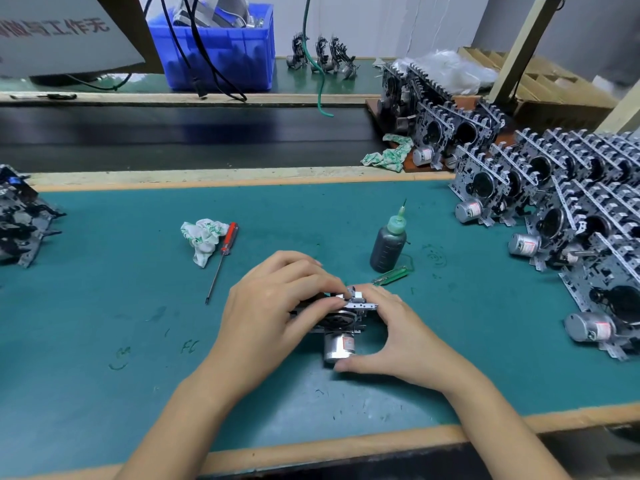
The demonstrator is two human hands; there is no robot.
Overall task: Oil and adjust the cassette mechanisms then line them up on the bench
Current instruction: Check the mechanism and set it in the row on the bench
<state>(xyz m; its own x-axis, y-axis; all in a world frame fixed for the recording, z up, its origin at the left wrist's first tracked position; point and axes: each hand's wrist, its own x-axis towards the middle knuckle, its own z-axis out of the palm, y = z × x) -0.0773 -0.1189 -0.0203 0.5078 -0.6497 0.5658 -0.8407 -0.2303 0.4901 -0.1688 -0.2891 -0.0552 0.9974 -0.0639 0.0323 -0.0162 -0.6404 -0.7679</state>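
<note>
Green bench (138, 306): both hands (277, 306) grip one cassette mechanism (341, 318)

Both my forearms reach in bare from the near edge, converging. My left hand (277, 299) lies palm down, fingers curled and pinching at their tips. My right hand (398, 337) cups, thumb stretched leftward, fingers bent in towards the left fingertips

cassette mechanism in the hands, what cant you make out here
Head view:
- cassette mechanism: top mostly hidden by left hand and right hand.
- motor label: too small to read.
- oil bottle: markings too blurred to read.
- Mechanisms at left edge: cut off and blurred.
</note>
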